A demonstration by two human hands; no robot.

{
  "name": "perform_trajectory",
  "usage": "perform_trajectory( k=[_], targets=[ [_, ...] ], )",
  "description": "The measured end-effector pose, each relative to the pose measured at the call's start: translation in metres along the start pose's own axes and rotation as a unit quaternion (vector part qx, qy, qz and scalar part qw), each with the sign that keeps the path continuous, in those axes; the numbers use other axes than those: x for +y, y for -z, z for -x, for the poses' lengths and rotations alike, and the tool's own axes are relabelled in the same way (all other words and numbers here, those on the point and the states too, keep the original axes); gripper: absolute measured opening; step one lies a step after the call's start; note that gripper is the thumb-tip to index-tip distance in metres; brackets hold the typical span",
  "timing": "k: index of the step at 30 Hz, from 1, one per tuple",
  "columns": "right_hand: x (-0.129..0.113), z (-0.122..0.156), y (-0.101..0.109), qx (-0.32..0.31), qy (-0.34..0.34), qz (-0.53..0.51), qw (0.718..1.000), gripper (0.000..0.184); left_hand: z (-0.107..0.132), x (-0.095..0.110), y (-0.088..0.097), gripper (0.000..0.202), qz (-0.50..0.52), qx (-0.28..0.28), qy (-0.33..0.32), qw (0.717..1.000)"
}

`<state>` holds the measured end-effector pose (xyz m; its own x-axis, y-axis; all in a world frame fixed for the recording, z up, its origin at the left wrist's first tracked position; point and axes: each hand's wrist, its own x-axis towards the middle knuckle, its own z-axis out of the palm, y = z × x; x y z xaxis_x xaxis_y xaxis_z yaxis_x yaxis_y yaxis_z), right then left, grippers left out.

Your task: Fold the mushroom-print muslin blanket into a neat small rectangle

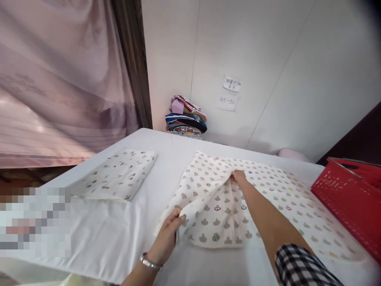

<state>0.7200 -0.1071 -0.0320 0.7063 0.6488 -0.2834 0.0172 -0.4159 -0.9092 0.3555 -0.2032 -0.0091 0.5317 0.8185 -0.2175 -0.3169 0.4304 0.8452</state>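
A white cloth with small mushroom-like prints lies spread on the white-covered table, its left part folded over towards the middle. My left hand pinches the near corner of the folded flap. My right hand grips the far edge of the same flap, with the fingers closed on the fabric. A metal bracelet sits on my left wrist, and a checked sleeve covers my right upper arm.
A folded printed cloth lies on the table to the left. A red plastic basket stands at the right edge. A pile of folded clothes rests against the back wall under two paper notes. A pink curtain hangs at left.
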Motion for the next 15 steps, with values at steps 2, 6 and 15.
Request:
perform_trajectory(
  k=[2,6,15],
  targets=[
    [-0.004,-0.010,-0.002,0.001,-0.036,-0.021,0.999,0.028,0.002,-0.001,0.001,0.029,-0.017,-0.013,0.001,1.000],
    [-0.011,-0.021,-0.003,-0.002,-0.078,-0.056,0.995,0.030,0.003,-0.002,0.004,0.029,-0.095,-0.033,-0.025,0.995],
    [-0.089,-0.009,-0.023,-0.103,0.036,-0.117,0.987,0.006,0.014,0.045,0.038,0.030,-0.050,0.062,-0.019,0.997]
  ],
)
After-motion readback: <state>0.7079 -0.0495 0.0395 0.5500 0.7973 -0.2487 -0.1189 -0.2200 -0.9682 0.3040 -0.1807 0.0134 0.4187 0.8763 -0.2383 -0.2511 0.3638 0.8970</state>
